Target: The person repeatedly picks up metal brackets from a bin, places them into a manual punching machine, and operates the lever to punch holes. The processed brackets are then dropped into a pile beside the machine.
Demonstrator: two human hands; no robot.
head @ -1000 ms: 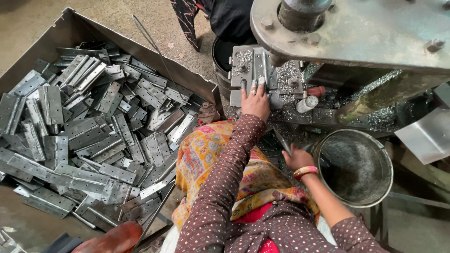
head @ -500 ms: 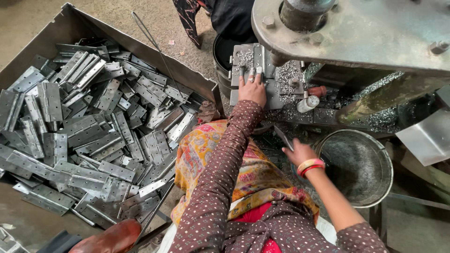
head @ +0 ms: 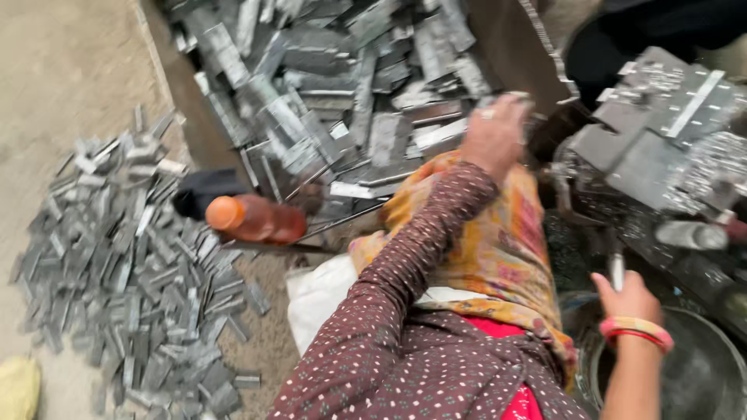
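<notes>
Right hand (head: 629, 299), bangled wrist, grip closed round slim metal rod (head: 616, 270) beside steel bowl (head: 704, 373). Left hand (head: 494, 136) has left press block (head: 661, 124), now reaching into tray of flat metal strips (head: 389, 140); grip blurred, cannot tell. Orange bottle (head: 253, 218) beyond, loose strips (head: 132, 280) on floor.

An orange-capped bottle (head: 253, 218) is lying on its side beside a dark cloth (head: 204, 189) on the floor. A loose heap of small grey metal pieces (head: 132, 264) is spreading over the sandy ground to the left — well apart from a white bag (head: 319, 295). A yellow rag (head: 17, 386) is sitting in the corner — partly cut off.
</notes>
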